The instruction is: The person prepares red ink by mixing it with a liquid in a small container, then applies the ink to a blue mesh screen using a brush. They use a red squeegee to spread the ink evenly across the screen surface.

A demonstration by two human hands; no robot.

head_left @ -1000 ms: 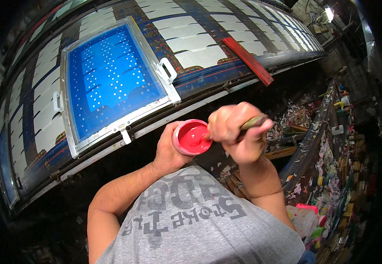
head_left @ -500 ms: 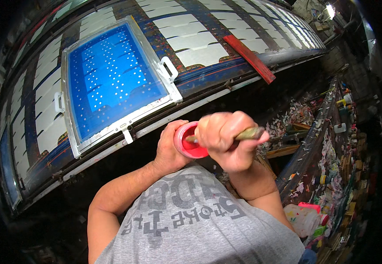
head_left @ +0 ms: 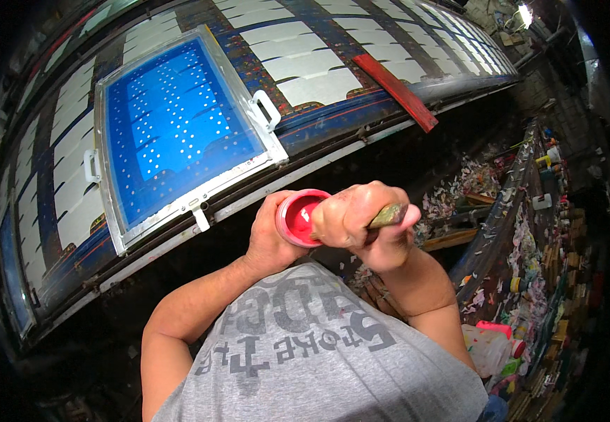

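Note:
My left hand (head_left: 268, 238) is wrapped round the side of an open plastic jar (head_left: 285, 226) with red ink or paint (head_left: 301, 219) inside. The jar's mouth faces up toward me. In my closed right hand (head_left: 362, 224) is a stained stick (head_left: 388, 215), its blunt end sticking out past the thumb. The stick's lower end is hidden behind my fingers at the jar's rim. Both hands are held in front of my chest, just off the near edge of the long printing table.
A blue screen-printing frame (head_left: 178, 116) with white dots and white handles lies on the long table, among rows of white pieces (head_left: 305, 63). A red squeegee-like bar (head_left: 396, 93) overhangs the table's edge. At right are a paint-crusted trough (head_left: 491, 232) and a stained plastic container (head_left: 486, 348).
My right hand has shifted slightly left and down, tilting the stick. More of the jar's red inside shows now. My left hand stays round the jar.

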